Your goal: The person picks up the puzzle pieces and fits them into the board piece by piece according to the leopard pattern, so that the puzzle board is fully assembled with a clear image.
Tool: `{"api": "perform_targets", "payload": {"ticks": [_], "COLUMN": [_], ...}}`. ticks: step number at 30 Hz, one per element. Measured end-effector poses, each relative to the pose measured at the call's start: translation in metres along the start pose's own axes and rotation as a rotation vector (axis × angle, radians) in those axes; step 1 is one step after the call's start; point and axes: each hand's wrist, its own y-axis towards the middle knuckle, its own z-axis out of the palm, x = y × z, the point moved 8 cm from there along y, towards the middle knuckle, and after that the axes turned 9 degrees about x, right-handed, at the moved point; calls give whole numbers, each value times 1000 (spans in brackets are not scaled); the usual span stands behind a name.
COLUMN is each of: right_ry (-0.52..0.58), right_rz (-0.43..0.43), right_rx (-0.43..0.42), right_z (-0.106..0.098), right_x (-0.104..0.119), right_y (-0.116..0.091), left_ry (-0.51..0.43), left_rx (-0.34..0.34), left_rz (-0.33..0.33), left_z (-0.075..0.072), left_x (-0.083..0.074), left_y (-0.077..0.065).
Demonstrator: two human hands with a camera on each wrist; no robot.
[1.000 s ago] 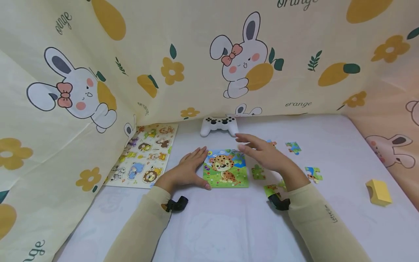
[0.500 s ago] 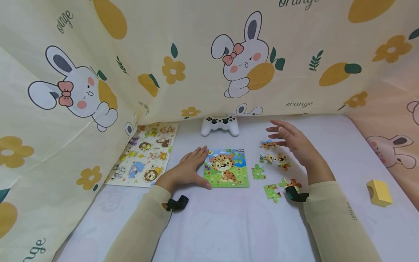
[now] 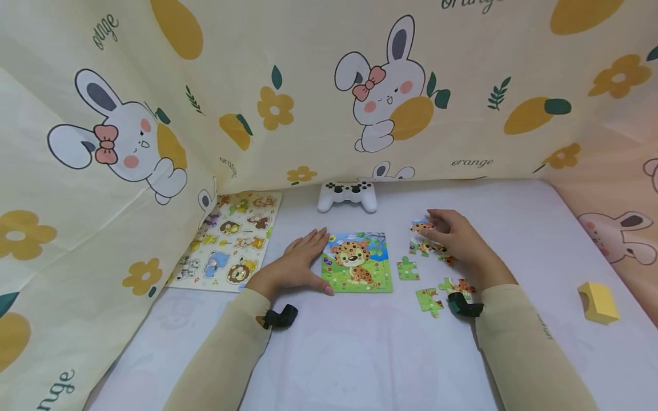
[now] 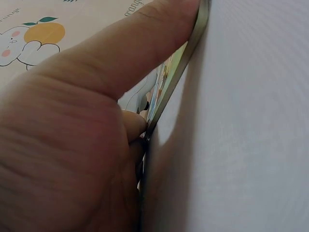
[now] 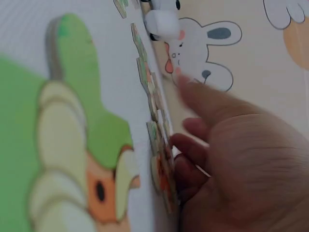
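Note:
A square leopard picture board (image 3: 357,265) lies flat on the table. My left hand (image 3: 295,262) rests at its left side, fingers extended, thumb touching the lower left corner. In the left wrist view that thumb (image 4: 125,46) lies along the board's thin edge (image 4: 176,77). My right hand (image 3: 460,235) hovers over a cluster of jigsaw pieces, thumb and forefinger apart near a leopard-spotted piece (image 3: 420,226). A green piece (image 3: 408,268) and another green piece (image 3: 429,302) lie between board and right wrist. In the right wrist view, several pieces (image 5: 161,169) show edge-on beside the fingers.
A white game controller (image 3: 347,197) sits at the back, before the rabbit-print cloth wall (image 3: 308,68). At the left lies an animal puzzle board (image 3: 231,240), partly behind the cloth. A yellow block (image 3: 599,302) stands far right.
My right hand has moved right from the picture board's top corner, then lowered towards the spotted pieces, covering pieces seen earlier farther right. The left hand stays in place.

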Motion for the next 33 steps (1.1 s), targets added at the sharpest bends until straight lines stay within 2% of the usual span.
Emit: {"api": "perform_targets", "payload": {"ticks": [4, 7, 12, 16, 23, 33], "right_ry": [-158, -186, -144, -155, -183, -20], "right_rz": [-7, 17, 20, 14, 76, 57], "right_rx": [-21, -36, -78, -85, -87, -119], "right_z": [3, 4, 2, 1, 0, -2], "right_x": [7, 9, 10, 12, 13, 10], "right_y": [1, 1, 0, 0, -1, -4], "left_ry": [0, -2, -2, -1, -5, -5], "left_rx": [-1, -1, -2, -4, -2, -9], "left_rz": [-1, -5, -7, -4, -10, 7], "left_z": [1, 1, 1, 0, -1, 0], "left_x": [1, 2, 2, 0, -2, -2], "left_y": [1, 1, 0, 0, -1, 0]}}
